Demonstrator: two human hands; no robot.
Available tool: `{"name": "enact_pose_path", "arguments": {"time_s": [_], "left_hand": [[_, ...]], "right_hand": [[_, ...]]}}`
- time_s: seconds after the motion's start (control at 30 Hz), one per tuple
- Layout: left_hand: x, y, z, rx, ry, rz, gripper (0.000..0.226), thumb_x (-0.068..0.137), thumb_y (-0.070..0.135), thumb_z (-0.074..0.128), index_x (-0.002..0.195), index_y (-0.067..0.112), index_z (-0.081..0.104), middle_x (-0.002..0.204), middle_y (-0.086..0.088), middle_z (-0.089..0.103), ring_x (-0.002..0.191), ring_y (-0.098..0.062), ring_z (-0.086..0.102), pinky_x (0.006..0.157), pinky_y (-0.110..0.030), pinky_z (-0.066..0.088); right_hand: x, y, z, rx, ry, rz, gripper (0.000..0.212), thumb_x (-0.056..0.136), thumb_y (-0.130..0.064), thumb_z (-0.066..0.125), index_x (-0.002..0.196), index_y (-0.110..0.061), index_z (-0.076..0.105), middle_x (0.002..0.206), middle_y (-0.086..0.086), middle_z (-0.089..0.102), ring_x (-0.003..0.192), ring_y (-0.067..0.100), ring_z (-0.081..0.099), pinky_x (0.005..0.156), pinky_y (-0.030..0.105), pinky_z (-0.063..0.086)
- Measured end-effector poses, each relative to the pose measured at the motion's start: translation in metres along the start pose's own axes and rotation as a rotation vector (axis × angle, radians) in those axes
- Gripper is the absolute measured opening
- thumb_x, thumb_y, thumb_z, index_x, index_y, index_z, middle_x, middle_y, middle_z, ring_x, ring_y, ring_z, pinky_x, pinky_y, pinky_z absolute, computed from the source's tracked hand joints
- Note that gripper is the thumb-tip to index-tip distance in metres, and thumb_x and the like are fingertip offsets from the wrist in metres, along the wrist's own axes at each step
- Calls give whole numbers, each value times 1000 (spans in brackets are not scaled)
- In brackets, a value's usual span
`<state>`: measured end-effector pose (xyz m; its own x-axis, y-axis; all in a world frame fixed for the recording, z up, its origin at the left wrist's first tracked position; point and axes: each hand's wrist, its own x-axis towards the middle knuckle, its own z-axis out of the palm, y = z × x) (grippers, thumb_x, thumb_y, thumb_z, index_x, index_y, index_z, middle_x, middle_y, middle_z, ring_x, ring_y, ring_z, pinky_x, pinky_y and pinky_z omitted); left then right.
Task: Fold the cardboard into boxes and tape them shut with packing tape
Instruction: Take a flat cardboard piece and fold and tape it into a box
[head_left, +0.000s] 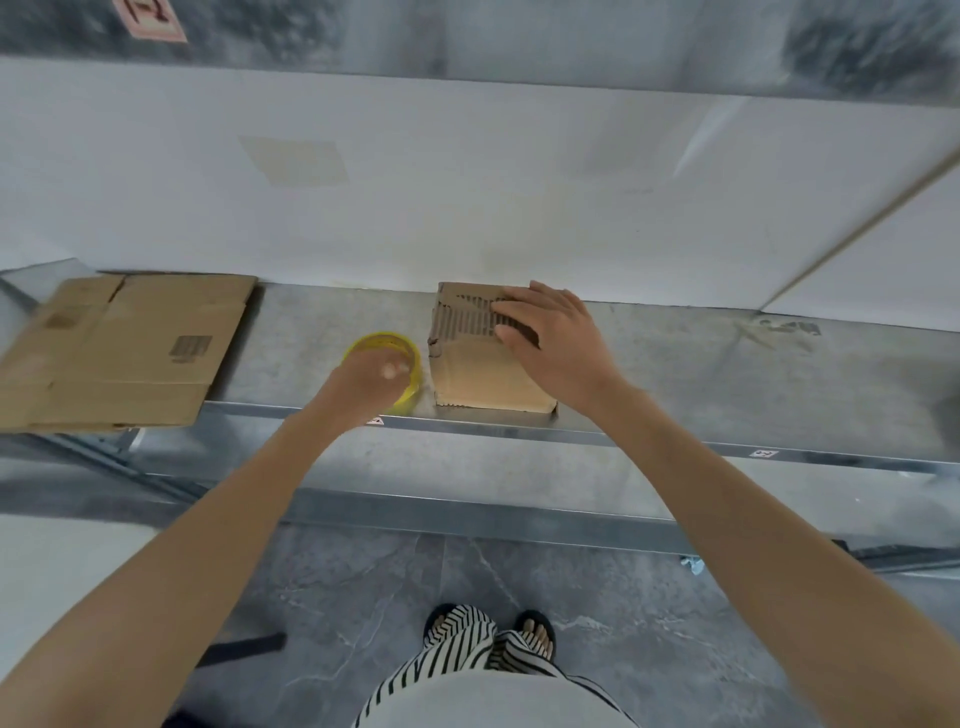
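**Risks**
1. The box (483, 364) sits near the front edge of the metal shelf (675, 374). A sideways push from the R hand (558, 340) may slide it off, as nothing blocks it at the front.
2. The box top shows torn liner w/ exposed fluting. Tape may bond poorly there, and the flaps may spring up if pressure comes off before tape is applied.
3. The tape roll (385, 340) lies just beside the box's L side, also near the edge. A fumbled pickup may knock it off.

**Hand positions**
- R fingers (511, 314): straight and spread, pressing flat on the far half of the box top. They hold nothing.
- L hand (363, 384): over the roll, motion-blurred. Grip cannot be confirmed.
- Flat cardboard (119, 348): well apart, at the shelf's L end.
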<state>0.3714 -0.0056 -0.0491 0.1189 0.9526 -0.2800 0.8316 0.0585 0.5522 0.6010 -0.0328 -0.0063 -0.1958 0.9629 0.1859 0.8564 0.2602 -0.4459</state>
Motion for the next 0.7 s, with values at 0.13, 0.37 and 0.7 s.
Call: {"name": "enact_pose_path", "arguments": {"time_s": [0.13,0.37,0.7], "left_hand": [[0,-29,11,556,-18,126,28,93,28,49,116,15,59,115,-2,59,110,-25,53,94,-32,31],[-9,-16,-12,208,299,325,14,90,11,56,93,1,66,88,-17,63,82,-37,59,70,-36,40],[-39,73,-49,336,318,549,45,82,37,41,113,10,61,110,-6,64,96,-31,58,75,-32,40]], "right_hand": [[-1,-4,-3,12,31,-15,39,97,-23,48,136,-17,49,140,0,51,138,24,33,113,32,16],[2,-15,-7,118,-27,22,42,95,-7,46,135,-18,49,136,1,53,128,20,44,106,34,34],[9,-18,-14,458,-79,150,51,83,2,48,128,-21,55,120,-3,61,110,13,53,90,24,43]]}}
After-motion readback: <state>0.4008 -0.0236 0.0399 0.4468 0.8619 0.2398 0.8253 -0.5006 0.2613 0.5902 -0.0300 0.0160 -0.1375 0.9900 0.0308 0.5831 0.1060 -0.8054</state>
